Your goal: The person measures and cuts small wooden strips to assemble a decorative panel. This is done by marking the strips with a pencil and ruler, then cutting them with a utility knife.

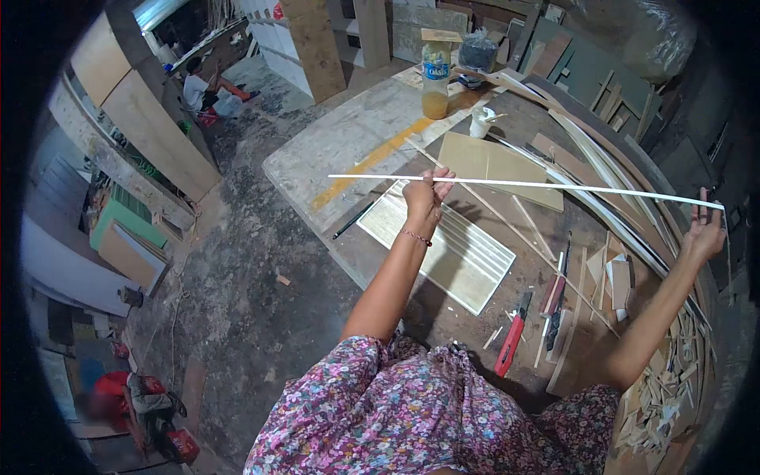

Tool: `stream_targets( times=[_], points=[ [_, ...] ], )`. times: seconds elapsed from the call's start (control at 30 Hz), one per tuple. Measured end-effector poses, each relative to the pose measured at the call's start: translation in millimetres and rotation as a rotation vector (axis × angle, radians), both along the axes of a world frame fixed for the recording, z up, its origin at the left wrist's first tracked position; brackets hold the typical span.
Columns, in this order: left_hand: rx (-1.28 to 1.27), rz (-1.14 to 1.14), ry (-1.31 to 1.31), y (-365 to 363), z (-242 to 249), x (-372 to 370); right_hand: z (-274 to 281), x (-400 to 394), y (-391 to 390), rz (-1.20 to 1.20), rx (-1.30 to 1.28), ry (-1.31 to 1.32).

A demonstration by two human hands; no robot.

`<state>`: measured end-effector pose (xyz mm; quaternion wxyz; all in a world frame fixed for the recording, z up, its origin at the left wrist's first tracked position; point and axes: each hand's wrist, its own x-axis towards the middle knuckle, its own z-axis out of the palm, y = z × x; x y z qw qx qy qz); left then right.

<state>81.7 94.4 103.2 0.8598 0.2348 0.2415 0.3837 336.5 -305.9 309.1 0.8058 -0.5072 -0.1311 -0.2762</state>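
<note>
A long, thin white strip point(546, 185) stretches across the view above the worktable. My left hand point(426, 196) pinches it near its left end, with some fingers raised. At its far right end, my right hand point(704, 231) grips it between thumb and fingers. Below my left hand lies a pale rectangular panel point(451, 253) with several raised parallel strips along one side. A red cutter point(514, 334) rests on the table near my body. Another red-handled tool point(552, 294) lies beside it, partly among wooden strips.
On the worktable point(317, 150) stand a bottle of amber liquid point(435, 83) and a white cup point(481, 123). A tan board point(495, 170) and long strips point(625, 182) lie behind. Offcuts point(661, 388) pile up at right. Two people point(202, 85) sit on the floor, far left and lower left.
</note>
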Motion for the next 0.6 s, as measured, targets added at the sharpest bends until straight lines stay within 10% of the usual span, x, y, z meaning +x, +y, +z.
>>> stream_targets(
  times=[0.13,0.23,0.37,0.5,0.6],
  points=[
    [0.007,-0.025,0.008,-13,7,8,-21,48,-70,-0.059,-0.006,0.072],
    [0.057,-0.088,0.069,-25,8,13,-32,24,-84,-0.653,-0.267,0.355],
    [0.069,-0.145,0.106,-50,-20,18,-86,-17,-80,-1.230,-0.457,0.023],
    [0.082,-0.172,0.151,-72,-37,14,-73,-111,12,-1.101,-0.798,-0.405],
    [0.139,-0.226,0.253,-88,-34,6,-111,-141,75,-0.306,-0.923,-0.274]
  ],
)
